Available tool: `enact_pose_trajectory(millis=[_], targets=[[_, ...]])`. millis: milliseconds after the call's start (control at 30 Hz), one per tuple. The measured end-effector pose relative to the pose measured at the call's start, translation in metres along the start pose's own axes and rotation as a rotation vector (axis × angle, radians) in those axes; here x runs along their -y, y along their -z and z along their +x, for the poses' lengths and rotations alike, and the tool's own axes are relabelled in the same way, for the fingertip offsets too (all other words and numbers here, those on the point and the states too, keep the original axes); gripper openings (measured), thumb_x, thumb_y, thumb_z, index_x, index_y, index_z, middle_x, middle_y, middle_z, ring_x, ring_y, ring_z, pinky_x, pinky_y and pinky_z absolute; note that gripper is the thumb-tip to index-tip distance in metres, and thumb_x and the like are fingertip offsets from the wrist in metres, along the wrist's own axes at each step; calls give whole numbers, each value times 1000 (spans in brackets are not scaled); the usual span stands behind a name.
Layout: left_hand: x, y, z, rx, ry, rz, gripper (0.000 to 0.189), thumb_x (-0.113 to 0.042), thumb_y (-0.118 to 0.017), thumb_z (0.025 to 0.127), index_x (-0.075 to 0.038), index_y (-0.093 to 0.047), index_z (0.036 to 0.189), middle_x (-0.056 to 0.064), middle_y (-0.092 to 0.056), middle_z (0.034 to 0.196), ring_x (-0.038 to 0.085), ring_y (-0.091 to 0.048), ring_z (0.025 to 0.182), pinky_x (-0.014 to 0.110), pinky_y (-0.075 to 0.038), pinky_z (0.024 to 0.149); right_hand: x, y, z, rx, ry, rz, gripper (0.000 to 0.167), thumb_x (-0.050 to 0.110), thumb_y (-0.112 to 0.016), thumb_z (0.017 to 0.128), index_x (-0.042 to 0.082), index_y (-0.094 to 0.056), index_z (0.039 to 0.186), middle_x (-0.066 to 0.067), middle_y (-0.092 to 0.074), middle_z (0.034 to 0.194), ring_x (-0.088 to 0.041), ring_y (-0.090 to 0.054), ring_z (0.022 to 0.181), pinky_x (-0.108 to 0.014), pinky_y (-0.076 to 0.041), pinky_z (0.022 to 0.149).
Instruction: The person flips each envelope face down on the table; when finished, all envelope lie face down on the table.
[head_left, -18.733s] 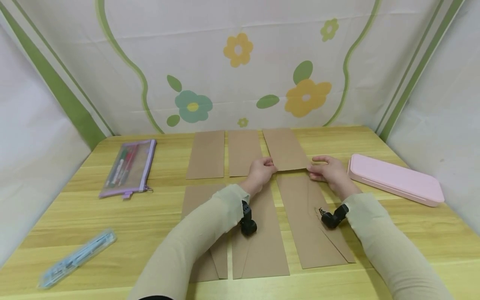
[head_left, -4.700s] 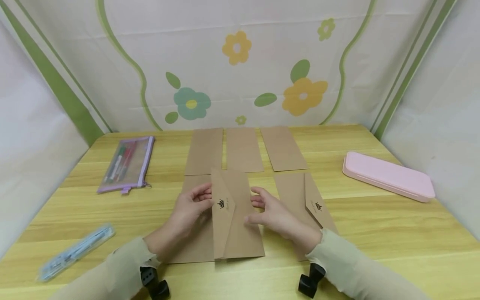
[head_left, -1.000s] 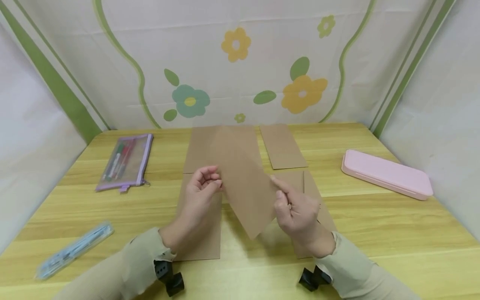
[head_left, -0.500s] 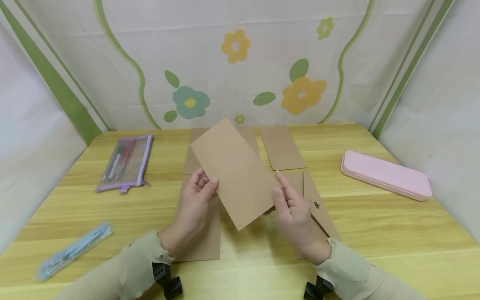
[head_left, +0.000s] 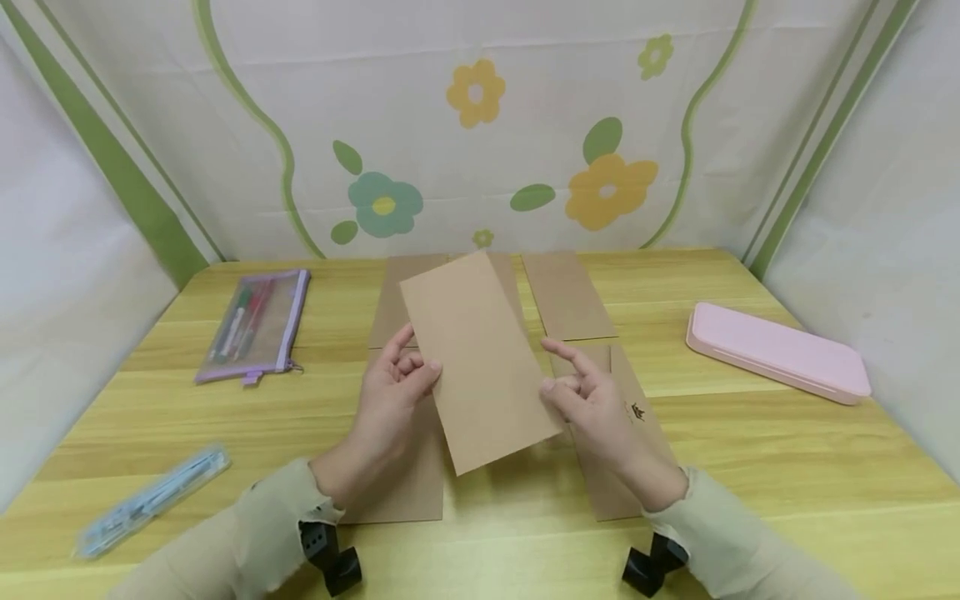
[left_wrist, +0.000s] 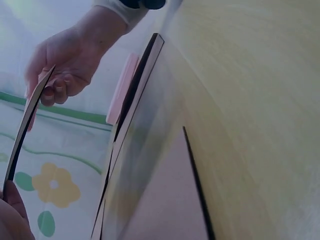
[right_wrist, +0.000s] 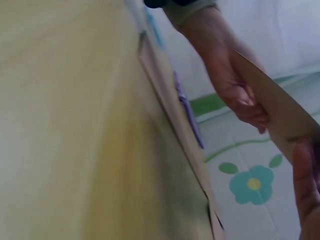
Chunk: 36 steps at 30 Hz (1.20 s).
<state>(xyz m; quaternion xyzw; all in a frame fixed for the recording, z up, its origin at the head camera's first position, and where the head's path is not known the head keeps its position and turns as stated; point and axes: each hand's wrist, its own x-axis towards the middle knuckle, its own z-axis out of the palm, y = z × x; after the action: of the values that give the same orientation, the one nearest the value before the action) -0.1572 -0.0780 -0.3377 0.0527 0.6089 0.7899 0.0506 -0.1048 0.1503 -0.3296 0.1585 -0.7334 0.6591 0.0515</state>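
Note:
Both hands hold a brown kraft envelope [head_left: 483,358] above the table, its plain side up and slightly slanted. My left hand [head_left: 393,396] grips the left long edge, thumb in front and fingers behind. On the right edge, my right hand [head_left: 600,417] pinches near the lower corner with its index finger stretched out. In the left wrist view the right hand [left_wrist: 67,65] has curled fingers under the sheet. Beneath the left forearm lies a plain envelope [head_left: 412,483]; under the right hand lies an envelope with a flap and crown print [head_left: 637,412].
A row of plain envelopes lies along the back, including one at right [head_left: 572,296]. To the left are a purple mesh pouch with pens [head_left: 258,325] and a blue packet in clear plastic [head_left: 153,500]. A pink case [head_left: 776,352] sits at the right.
The front middle envelope was lifted from the table and turned from flap side to plain side. Over the last second it swung to a straighter angle. Earlier, both hands were at the back-right envelope.

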Motion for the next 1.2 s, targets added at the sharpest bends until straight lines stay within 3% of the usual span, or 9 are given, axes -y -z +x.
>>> enact_pose_trajectory(millis=[67,233,533,733,900,1200], targets=[[0,-1,-1,34,30,26,65,7,-54,86,-13,-32,143,-3,-59,77,5,-54,73,18,-48,69,3,6,7,26,-88,-4,55,-1,-49,90,-6,-28,140,9,-44,54,-3,-41,51,-19,-40,45],[9,-5,-2,114,122,112,70,8,-55,85,-13,-28,145,1,-56,80,7,-51,71,18,-46,65,2,19,17,124,-315,-4,66,6,-54,89,3,-19,146,3,-51,59,-9,-49,53,-25,-48,50],[22,-6,0,242,175,436,74,6,-60,79,-1,-25,144,2,-51,71,10,-39,57,19,-35,49,-20,27,16,275,-529,-93,85,6,-60,87,6,-1,149,-2,-55,61,-11,-53,51,-26,-52,49],[26,-3,3,349,172,615,77,4,-62,77,10,-21,142,3,-55,63,11,-49,50,23,-41,46,-30,25,15,303,-594,-116,90,5,-61,86,8,3,149,-4,-53,60,-11,-51,45,-26,-51,47],[27,-6,8,358,189,749,77,1,-64,74,13,-24,139,3,-57,61,11,-52,50,22,-38,47,-31,22,16,294,-632,-185,92,8,-64,84,10,1,149,-4,-48,56,-12,-47,43,-26,-50,44],[20,-7,13,374,239,834,75,-1,-64,74,14,-27,138,4,-57,64,11,-53,53,22,-42,52,-35,14,19,280,-692,-336,96,17,-69,82,11,-2,150,-5,-50,51,-12,-50,40,-25,-47,40]])
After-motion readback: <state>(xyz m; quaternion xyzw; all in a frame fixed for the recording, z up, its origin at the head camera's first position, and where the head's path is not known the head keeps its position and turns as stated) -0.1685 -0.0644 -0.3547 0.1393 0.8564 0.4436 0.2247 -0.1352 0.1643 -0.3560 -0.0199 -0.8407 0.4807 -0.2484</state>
